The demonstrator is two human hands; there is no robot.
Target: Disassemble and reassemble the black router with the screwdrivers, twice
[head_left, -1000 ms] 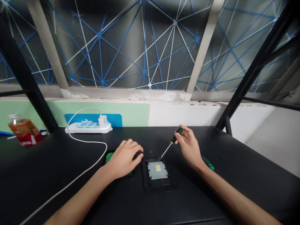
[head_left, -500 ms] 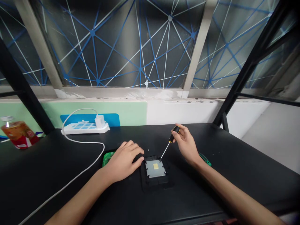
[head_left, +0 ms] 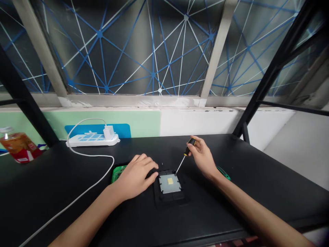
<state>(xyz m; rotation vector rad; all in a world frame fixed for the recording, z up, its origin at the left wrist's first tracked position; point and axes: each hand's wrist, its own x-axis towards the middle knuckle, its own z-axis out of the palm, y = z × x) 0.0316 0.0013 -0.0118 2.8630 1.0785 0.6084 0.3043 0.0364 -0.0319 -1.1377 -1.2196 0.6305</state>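
A screwdriver (head_left: 189,147) with a black and yellow handle slants down from my right hand (head_left: 203,157), whose fingers are closed round the handle. Its tip meets the far right corner of a grey metal plate (head_left: 169,188) set in a black plastic housing (head_left: 169,198). A pale yellow square pad (head_left: 170,181) sits on the plate. My left hand (head_left: 138,176) rests at the housing's left edge, fingers apart, thumb and fingertips by its rim. Partly hidden behind that hand is a green circuit board (head_left: 118,172).
A white power strip (head_left: 92,140) with a plugged-in charger (head_left: 109,133) stands by the wall, and its white cable (head_left: 95,185) runs along the left side. A drink bottle (head_left: 19,145) stands far left. A green-handled tool (head_left: 224,172) lies partly behind my right wrist.
The whole view has shifted very slightly. Both hands and the screwdriver keep nearly the same pose, with the tip still at the plate's corner.
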